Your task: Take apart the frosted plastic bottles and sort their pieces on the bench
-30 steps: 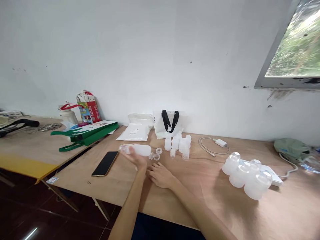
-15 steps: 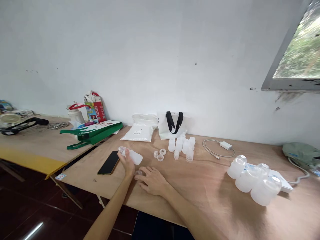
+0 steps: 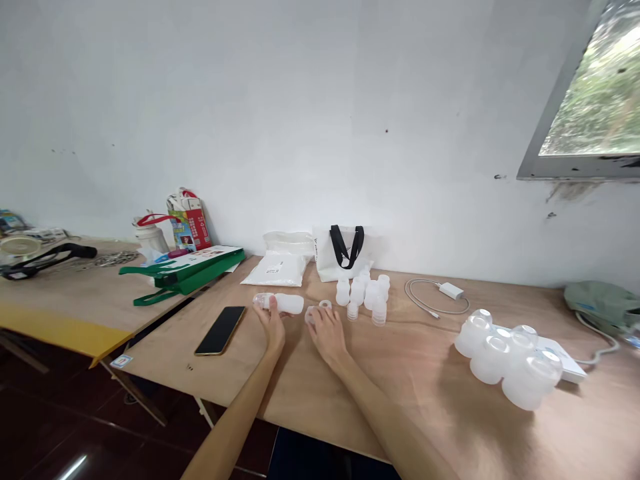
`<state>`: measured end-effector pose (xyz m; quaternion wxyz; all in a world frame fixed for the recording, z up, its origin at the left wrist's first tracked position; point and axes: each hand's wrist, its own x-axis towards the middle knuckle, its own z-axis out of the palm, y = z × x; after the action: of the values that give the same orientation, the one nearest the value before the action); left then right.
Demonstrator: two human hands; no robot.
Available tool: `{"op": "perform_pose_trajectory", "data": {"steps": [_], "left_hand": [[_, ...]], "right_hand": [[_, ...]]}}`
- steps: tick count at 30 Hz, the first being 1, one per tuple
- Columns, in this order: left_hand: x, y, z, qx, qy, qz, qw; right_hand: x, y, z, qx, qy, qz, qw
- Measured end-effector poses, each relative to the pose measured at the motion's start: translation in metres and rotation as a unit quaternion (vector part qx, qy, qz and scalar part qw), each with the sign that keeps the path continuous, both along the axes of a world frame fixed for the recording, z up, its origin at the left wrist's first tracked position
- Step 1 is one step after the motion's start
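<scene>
A bare white wall with a window at the upper right stands behind a long plywood table (image 3: pixel 425 400). The left hand (image 3: pixel 274 325) is curled around a cloudy plastic bottle (image 3: pixel 286 304) that lies on its side on the table, thumb and fingers closed on its neck end. Just to the right, the right hand (image 3: pixel 327 331) rests palm down, its fingers stretched forward and close together, the tips touching a small ring cap (image 3: pixel 311 315); whether they pinch it cannot be told. A second cap (image 3: pixel 325 305) lies just behind. A cluster of small bottles (image 3: pixel 364 293) stands near, in front of a white bag (image 3: pixel 344 257) with black handles. A dark phone (image 3: pixel 221 330) lies left of the bottle. Well apart to the right sit four large jars (image 3: pixel 505 359) and a charger with its cable (image 3: pixel 440 293).
</scene>
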<state>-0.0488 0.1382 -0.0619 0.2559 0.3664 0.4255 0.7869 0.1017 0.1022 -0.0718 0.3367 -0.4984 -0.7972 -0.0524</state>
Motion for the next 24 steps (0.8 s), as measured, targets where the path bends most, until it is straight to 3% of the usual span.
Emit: {"op": "perform_pose_trajectory", "data": {"steps": [3,9,12,16,20,24], "left_hand": [[-0.002,0.002,0.003,-0.008,-0.042,-0.054,0.998],[0.029,-0.010,0.006,-0.020,0.001,-0.164,0.986],[0.063,-0.026,0.006,-0.007,0.091,-0.279,0.956],[0.105,-0.043,0.010,0.017,0.262,-0.355,0.897],[0.130,-0.044,0.013,0.033,0.415,-0.351,0.839],[0.139,-0.036,0.004,0.002,0.422,-0.323,0.847]], "right_hand": [[0.017,0.007,0.002,0.015,0.026,-0.038,0.999],[0.063,-0.010,0.005,0.037,0.117,0.012,0.992],[0.094,-0.022,0.006,0.024,0.142,0.038,0.989],[0.138,-0.036,0.008,-0.066,0.102,0.040,0.992],[0.168,-0.047,0.010,-0.177,0.039,0.035,0.983],[0.171,-0.048,0.009,-0.178,-0.031,-0.001,0.983]]}}
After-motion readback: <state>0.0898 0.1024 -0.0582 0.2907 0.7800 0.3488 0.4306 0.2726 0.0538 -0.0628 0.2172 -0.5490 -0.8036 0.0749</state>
